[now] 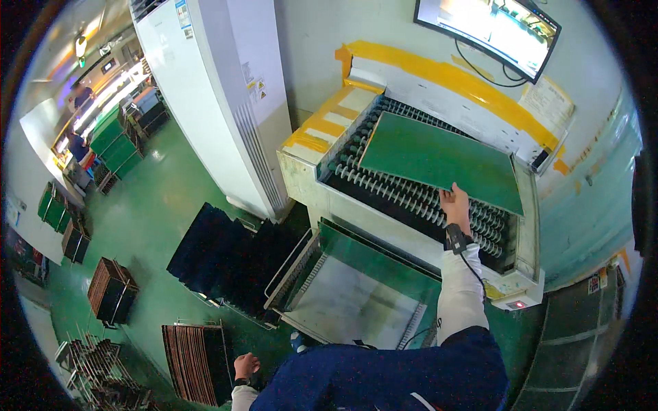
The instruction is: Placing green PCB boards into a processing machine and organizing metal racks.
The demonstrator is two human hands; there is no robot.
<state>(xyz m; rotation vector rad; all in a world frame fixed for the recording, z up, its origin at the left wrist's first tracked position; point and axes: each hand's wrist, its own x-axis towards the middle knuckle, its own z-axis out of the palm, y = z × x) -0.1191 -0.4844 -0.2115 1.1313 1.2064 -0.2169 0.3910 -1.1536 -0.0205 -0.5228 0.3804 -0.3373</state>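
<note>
A large flat green panel (439,159) lies tilted across the rows of white rollers (404,195) of a roller conveyor machine in front of me. My right hand (456,204) grips the panel's near edge, and a dark band with a cable circles that wrist. Down at my left side, my left hand (247,365) hangs with its fingers loosely curled and nothing visible in them. Close to my body stands a rack with ridged side rails (315,277). Another green panel (370,255) stands upright at its far side.
Dark panels fill a rack (212,250) to the left. Brown-edged boards stand in a rack (195,363) near my left hand, with another stack (112,291) beyond. A tall white cabinet (205,89) adjoins the machine. A screen (493,31) hangs above. People work at the far left.
</note>
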